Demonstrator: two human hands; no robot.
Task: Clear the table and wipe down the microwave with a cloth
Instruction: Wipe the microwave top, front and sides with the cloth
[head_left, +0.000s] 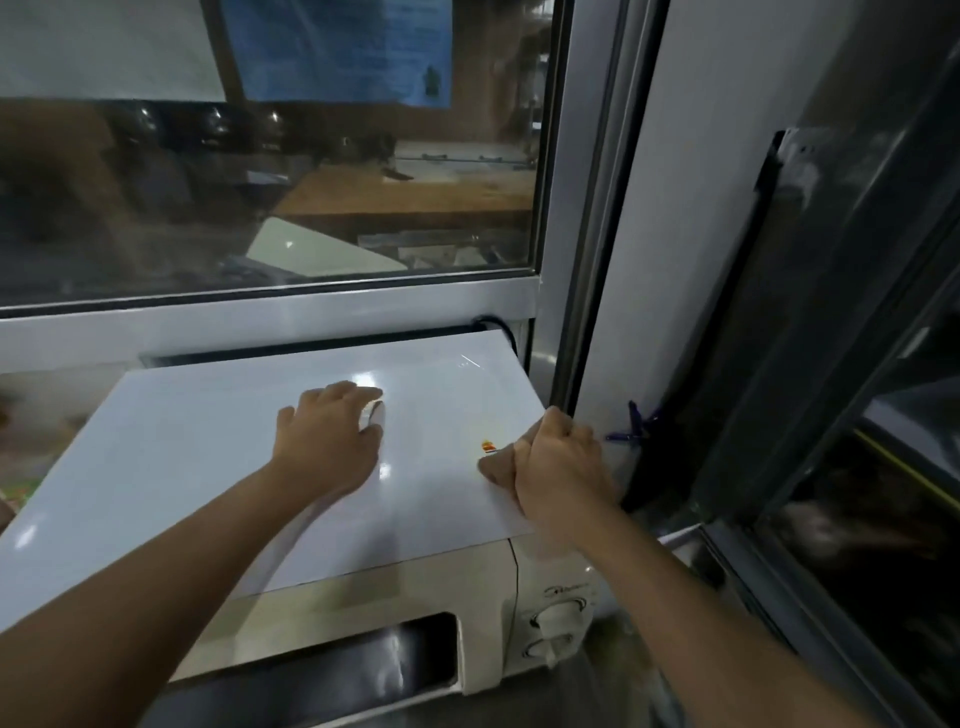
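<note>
Nearest the camera is the front of the microwave, cream-coloured, with its dark door window and two knobs on the right panel. Its white top fills the middle of the view.

The right hand grips the top's right edge, fingers curled over the side and thumb lying on the surface, apparently steadying the oven. Just left of it sits a small orange-red mark, a sticker or a stain; which one cannot be told.

Further in, the left hand rests palm-down on the top, fingers bent round a small pale wad, most likely the cloth, pressed against the surface.

So the wiping step seems to be in hand, on the top panel. The next move probably calls for sweeping the wad right toward the mark and on to the back edge, keeping it flat under pressure.

Behind the oven a black cord rises at the corner, then a window.
</note>
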